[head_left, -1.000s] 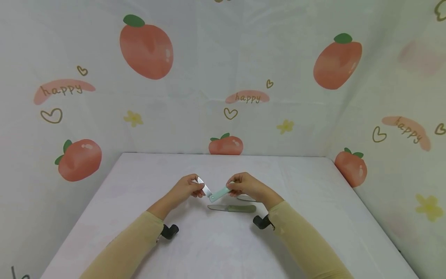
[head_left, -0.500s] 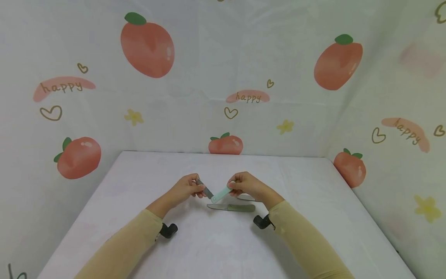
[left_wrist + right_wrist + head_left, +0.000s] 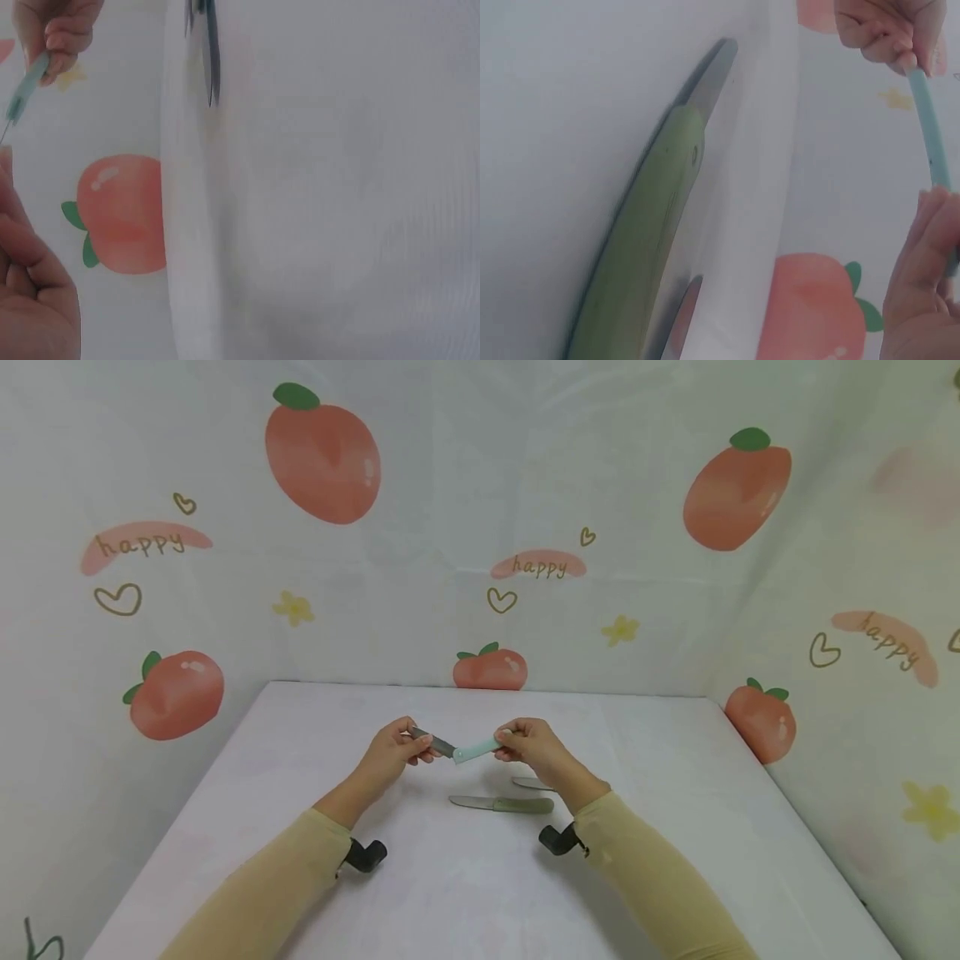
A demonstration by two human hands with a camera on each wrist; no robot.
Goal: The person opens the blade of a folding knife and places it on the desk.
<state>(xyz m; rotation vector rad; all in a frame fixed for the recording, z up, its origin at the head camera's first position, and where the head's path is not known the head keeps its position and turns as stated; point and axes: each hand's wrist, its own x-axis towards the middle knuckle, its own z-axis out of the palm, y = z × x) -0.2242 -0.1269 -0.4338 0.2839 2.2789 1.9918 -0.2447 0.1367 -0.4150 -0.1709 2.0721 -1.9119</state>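
Observation:
In the head view, a folding knife with a pale mint handle [image 3: 477,750] is held above the table between both hands. My left hand [image 3: 388,750] pinches its blade [image 3: 435,742], which looks dark grey. The far end of the handle is pinched by my right hand [image 3: 534,747]. Blade and handle meet at a wide, shallow V with the pivot lowest. Below, a folding knife with an olive-green handle [image 3: 521,806] lies unfolded on the table, blade to the left. Behind it shows another knife's blade [image 3: 531,783], its rest hidden by my right wrist.
A white cloth covers the table [image 3: 465,893], whose back edge meets a fruit-printed fabric backdrop [image 3: 420,568]. Fabric walls also stand at the left and right sides. Black wrist cameras hang under both sleeves.
Both hands have risen slightly with the mint-handled folding knife. The angle between its blade and handle has widened towards straight. The knives on the table have stayed in place.

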